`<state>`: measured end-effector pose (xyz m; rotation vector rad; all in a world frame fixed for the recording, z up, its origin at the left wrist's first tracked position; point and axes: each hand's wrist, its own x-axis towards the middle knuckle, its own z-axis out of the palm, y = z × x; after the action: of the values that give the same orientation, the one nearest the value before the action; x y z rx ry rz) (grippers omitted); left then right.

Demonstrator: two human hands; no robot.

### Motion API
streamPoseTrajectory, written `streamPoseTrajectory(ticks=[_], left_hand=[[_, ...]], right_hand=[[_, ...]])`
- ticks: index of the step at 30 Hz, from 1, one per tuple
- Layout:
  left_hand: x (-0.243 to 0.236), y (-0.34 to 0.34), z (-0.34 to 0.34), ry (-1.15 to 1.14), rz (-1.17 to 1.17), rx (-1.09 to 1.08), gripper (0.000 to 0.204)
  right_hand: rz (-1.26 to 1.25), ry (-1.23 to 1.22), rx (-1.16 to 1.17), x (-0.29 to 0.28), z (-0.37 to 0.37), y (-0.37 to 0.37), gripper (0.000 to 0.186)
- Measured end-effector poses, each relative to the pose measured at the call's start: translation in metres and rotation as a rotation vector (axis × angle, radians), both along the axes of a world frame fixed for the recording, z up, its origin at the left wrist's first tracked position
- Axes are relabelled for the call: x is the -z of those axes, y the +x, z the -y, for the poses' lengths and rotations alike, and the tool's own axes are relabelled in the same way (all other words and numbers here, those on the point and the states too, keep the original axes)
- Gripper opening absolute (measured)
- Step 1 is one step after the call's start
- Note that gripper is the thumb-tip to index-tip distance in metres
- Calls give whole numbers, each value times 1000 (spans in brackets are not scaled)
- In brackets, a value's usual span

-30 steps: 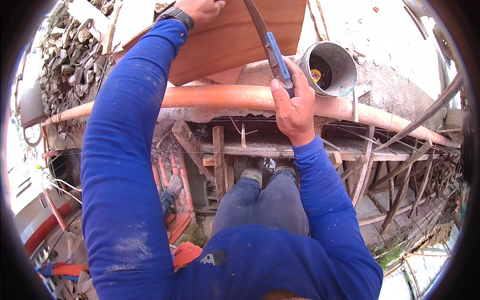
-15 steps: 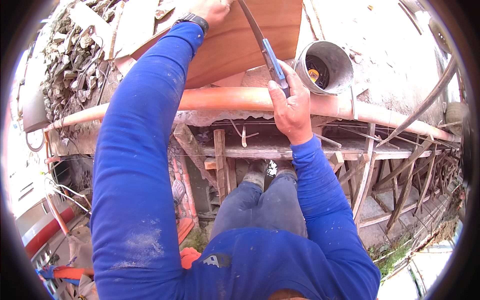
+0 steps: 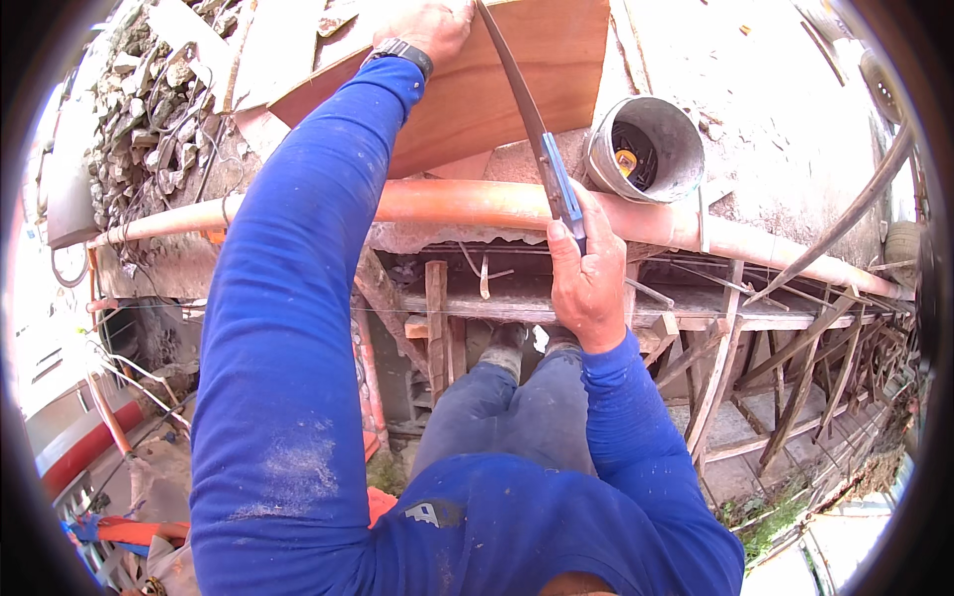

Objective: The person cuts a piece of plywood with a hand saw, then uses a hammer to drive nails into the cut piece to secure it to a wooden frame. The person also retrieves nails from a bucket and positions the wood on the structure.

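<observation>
My right hand (image 3: 588,283) is closed around the handle of a handsaw (image 3: 524,99), whose handle has a blue strip along it. The long narrow blade runs up and away to the left, over a brown plywood sheet (image 3: 497,74). At the upper edge of the view, my left hand (image 3: 429,32) rests at the plywood beside the blade, a watch on its wrist. Its fingertips are cut off by the picture's edge, so their grip cannot be made out. The saw's tip is also out of sight.
An orange pipe (image 3: 457,202) crosses in front of me. Beyond it, right of the saw, a grey bucket (image 3: 681,149) holds a yellow item and dark pieces. Rubble (image 3: 149,119) lies far left. Wooden props (image 3: 715,368) and a plank ledge (image 3: 517,301) stand below the pipe.
My right hand has drawn the handsaw back toward me, its handle now lower over the pipe. My left hand appears slightly farther right, still by the plywood.
</observation>
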<state>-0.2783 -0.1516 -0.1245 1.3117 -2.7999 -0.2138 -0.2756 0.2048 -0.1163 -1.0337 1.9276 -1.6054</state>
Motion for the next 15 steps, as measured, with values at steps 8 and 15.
streamPoseTrajectory(ticks=[8,15], left_hand=[[13,-2,17,-47,82,49,57],[-2,-4,-2,54,94,-41,75]], right_hand=[[-37,-18,-1,-3,-1,1,43],[-58,15,3,-16,54,-22,42]])
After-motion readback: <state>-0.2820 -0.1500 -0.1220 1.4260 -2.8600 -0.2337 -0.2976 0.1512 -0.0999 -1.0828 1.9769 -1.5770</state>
